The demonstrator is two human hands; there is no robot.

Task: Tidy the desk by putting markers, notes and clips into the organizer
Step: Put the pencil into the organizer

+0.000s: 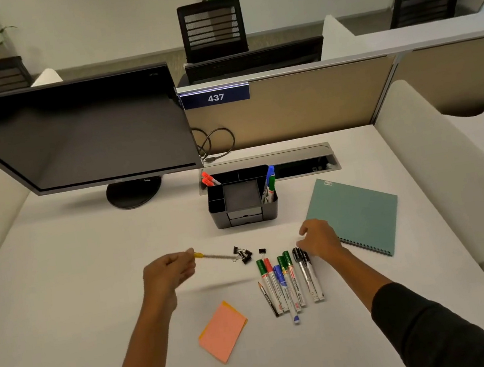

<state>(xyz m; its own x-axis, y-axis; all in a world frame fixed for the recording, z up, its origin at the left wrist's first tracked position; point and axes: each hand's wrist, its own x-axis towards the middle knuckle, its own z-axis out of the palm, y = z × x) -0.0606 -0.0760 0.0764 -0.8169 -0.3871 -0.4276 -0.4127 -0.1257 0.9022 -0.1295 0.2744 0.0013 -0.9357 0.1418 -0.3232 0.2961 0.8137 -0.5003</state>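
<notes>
Crowding the desk point(95, 297): monitor point(79, 137), notebook point(357, 213), binder clips point(244, 254) before the organizer point(243, 205).

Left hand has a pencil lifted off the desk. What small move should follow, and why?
Probably carry the pencil in the left hand forward to the organizer and drop it into a pen slot; it is already gripped and clear of the binder clips, and the organizer stands just ahead.

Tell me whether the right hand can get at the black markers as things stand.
Probably yes: the right hand hovers open right above the caps of the black markers, with nothing lying over them.
</notes>
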